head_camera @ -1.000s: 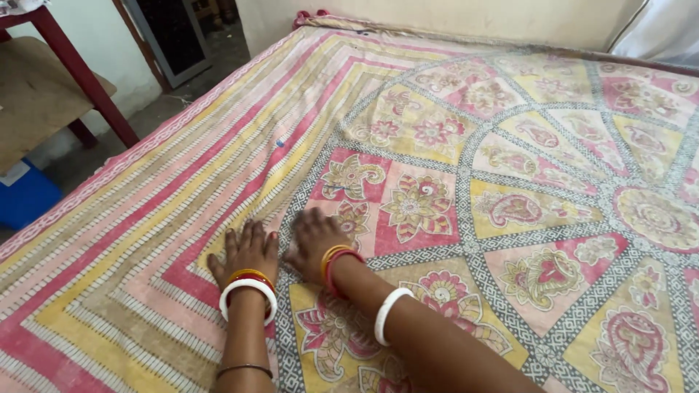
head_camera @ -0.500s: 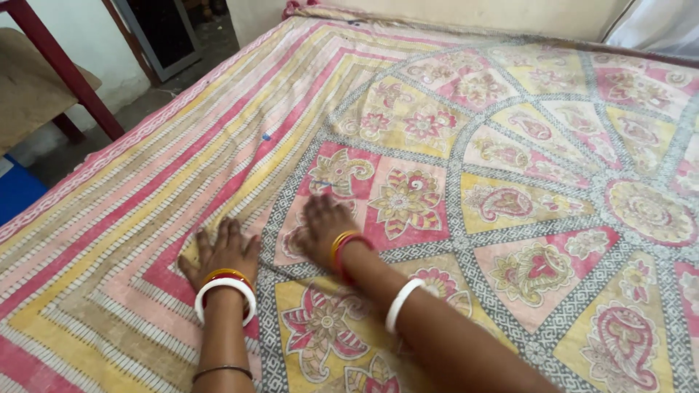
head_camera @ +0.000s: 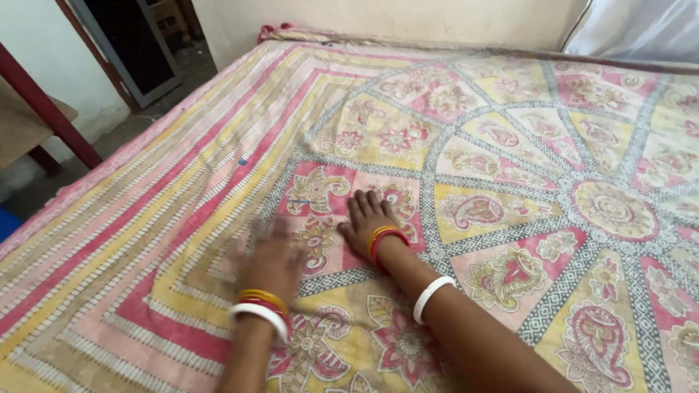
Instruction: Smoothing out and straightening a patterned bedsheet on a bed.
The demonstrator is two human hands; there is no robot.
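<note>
A patterned bedsheet (head_camera: 510,167) in pink, yellow and grey, with floral panels and striped borders, covers the bed. My left hand (head_camera: 271,260) lies flat on it near the striped border, blurred by motion, fingers spread, with yellow, red and white bangles at the wrist. My right hand (head_camera: 366,218) rests palm down on a pink floral panel, fingers apart, wearing yellow and red bangles and a white bangle higher on the forearm. Neither hand holds anything.
A red-legged wooden table (head_camera: 33,116) stands left of the bed, with a blue object (head_camera: 6,222) on the floor below. A dark doorway (head_camera: 138,44) is at the back left. White cloth (head_camera: 641,29) lies at the far right corner against the wall.
Both hands have slid to the right and farther across the sheet. The view has shifted, showing more of the bed's far end.
</note>
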